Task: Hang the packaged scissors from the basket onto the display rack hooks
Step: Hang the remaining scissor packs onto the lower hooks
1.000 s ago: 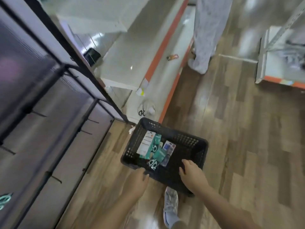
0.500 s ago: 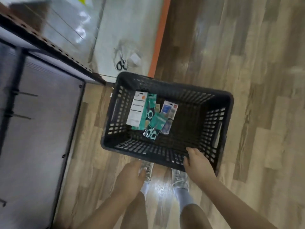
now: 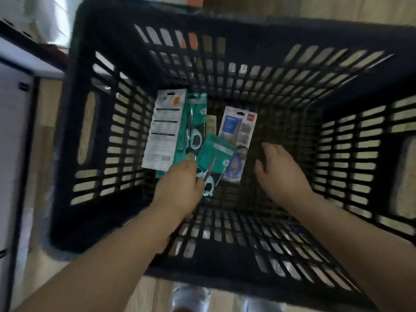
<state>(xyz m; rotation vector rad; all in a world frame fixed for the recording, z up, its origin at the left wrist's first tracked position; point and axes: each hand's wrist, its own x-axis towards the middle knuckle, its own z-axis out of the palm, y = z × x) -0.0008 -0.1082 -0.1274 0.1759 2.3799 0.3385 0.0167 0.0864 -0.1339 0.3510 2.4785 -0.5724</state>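
Both hands reach down inside the black basket (image 3: 74,154), set apart from each other. The left hand (image 3: 180,188) has its fingers on the packs; whether it grips one cannot be told, as motion blur hides the fingertips. The right hand (image 3: 279,170) hovers with fingers relaxed and spread, holding nothing. Just beyond the left hand lie the packaged scissors: a teal pack (image 3: 216,161) touching it, a white-backed pack (image 3: 164,129) overlapping another teal one (image 3: 195,122). Between the hands lies a blue-and-white pack (image 3: 238,127). Below the basket's near rim a shoe (image 3: 191,296) shows on the wooden floor (image 3: 47,136).
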